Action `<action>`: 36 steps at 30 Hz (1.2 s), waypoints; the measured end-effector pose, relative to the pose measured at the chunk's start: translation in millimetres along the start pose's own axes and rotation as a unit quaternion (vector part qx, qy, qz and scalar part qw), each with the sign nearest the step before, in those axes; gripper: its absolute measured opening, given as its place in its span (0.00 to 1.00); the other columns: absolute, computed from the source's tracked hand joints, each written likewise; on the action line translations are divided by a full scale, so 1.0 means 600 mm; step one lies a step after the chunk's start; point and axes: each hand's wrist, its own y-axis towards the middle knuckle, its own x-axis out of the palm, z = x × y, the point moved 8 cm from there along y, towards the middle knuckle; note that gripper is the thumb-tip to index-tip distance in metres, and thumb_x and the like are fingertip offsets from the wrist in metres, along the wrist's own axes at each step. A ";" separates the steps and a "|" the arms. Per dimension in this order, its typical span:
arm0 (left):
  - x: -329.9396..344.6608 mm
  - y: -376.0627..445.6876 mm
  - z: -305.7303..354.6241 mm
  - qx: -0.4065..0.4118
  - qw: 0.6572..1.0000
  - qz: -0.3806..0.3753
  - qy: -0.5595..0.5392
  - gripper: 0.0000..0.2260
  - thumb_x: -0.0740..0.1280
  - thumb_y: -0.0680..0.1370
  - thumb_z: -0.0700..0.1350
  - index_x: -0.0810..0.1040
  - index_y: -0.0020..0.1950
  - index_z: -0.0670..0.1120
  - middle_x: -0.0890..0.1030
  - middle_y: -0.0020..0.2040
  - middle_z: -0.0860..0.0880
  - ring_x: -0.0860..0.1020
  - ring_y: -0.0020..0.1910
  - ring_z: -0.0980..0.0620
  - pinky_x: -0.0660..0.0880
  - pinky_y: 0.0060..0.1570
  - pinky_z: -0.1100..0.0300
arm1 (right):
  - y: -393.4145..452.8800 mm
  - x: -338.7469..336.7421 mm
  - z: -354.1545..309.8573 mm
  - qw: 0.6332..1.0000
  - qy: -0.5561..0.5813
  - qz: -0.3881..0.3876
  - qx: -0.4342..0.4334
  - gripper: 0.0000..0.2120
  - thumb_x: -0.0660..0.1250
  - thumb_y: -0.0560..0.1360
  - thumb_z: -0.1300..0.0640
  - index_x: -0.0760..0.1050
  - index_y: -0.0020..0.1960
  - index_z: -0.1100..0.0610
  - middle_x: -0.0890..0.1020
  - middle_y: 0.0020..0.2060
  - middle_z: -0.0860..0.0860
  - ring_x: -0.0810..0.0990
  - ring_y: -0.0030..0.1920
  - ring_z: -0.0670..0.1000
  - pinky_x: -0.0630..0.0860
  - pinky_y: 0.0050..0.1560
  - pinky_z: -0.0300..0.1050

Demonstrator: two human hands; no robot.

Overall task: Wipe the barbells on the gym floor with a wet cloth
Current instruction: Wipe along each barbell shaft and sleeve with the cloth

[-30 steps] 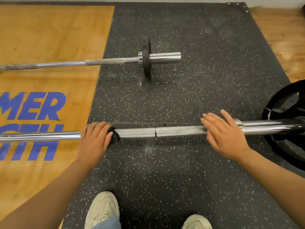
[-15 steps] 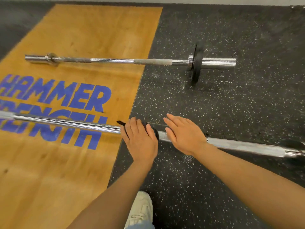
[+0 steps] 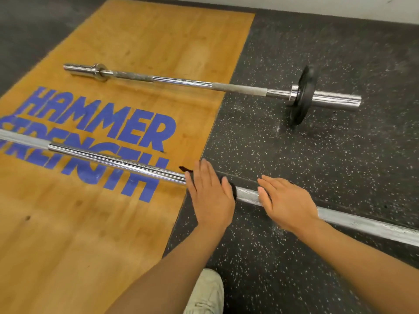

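Observation:
A long chrome barbell [image 3: 113,158] runs across the floor from the left edge to the lower right. My left hand [image 3: 209,196] presses a dark cloth [image 3: 186,169] onto the bar where the wood meets the rubber mat; only scraps of the cloth show beyond the fingers. Just to its right, my right hand [image 3: 286,203] lies flat on the bar's knurled part with the fingers together. A second barbell [image 3: 192,83] lies farther away, with one small black plate [image 3: 300,96] near its right end.
The floor is a wooden platform [image 3: 79,234] with blue lettering on the left and speckled black rubber matting [image 3: 328,155] on the right. My light shoe [image 3: 205,293] stands at the bottom, below the near bar. A pale wall base runs along the top right.
The view has swung left, so the large plate at the right is out of sight. My right hand slid left along the bar to near my left hand, then apart a little.

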 end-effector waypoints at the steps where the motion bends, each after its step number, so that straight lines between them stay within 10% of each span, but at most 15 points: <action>1: 0.005 -0.009 0.021 0.040 0.999 -0.011 0.008 0.27 0.50 0.81 0.51 0.68 0.73 0.35 0.70 0.73 0.39 0.64 0.75 0.42 0.47 0.75 0.45 | 0.000 0.000 0.000 1.000 0.001 0.002 0.002 0.36 0.39 0.84 0.42 0.84 0.57 0.56 0.85 0.55 0.52 0.85 0.53 0.54 0.84 0.44 0.50; 10: -0.019 0.073 -0.148 -0.175 0.984 0.016 0.014 0.26 0.51 0.84 0.47 0.56 0.78 0.35 0.59 0.78 0.38 0.54 0.78 0.41 0.45 0.77 0.44 | 0.001 -0.006 -0.004 0.997 -0.025 0.057 -0.036 0.33 0.40 0.85 0.45 0.80 0.64 0.60 0.80 0.64 0.55 0.79 0.64 0.58 0.74 0.65 0.55; 19: -0.003 0.014 -0.006 0.147 0.989 0.002 0.011 0.19 0.53 0.81 0.49 0.80 0.53 0.40 0.80 0.55 0.43 0.75 0.61 0.42 0.57 0.72 0.46 | -0.006 0.001 -0.011 0.993 -0.065 0.054 -0.082 0.32 0.40 0.86 0.47 0.78 0.66 0.61 0.80 0.64 0.55 0.81 0.61 0.59 0.69 0.66 0.55; 28: -0.034 0.104 -0.167 -0.059 0.996 0.050 0.037 0.22 0.52 0.79 0.47 0.81 0.45 0.34 0.80 0.49 0.37 0.75 0.54 0.36 0.59 0.71 0.40 | -0.011 0.003 -0.019 0.981 -0.108 0.082 -0.139 0.28 0.44 0.85 0.50 0.79 0.63 0.62 0.82 0.61 0.57 0.82 0.56 0.61 0.79 0.58 0.57; 36: -0.011 0.042 -0.050 0.202 0.977 0.064 -0.012 0.15 0.57 0.79 0.47 0.79 0.44 0.40 0.79 0.47 0.43 0.76 0.50 0.41 0.65 0.67 0.43 | -0.011 -0.002 -0.024 0.976 -0.122 0.092 -0.154 0.26 0.46 0.85 0.50 0.78 0.63 0.62 0.81 0.60 0.58 0.81 0.54 0.60 0.78 0.57 0.57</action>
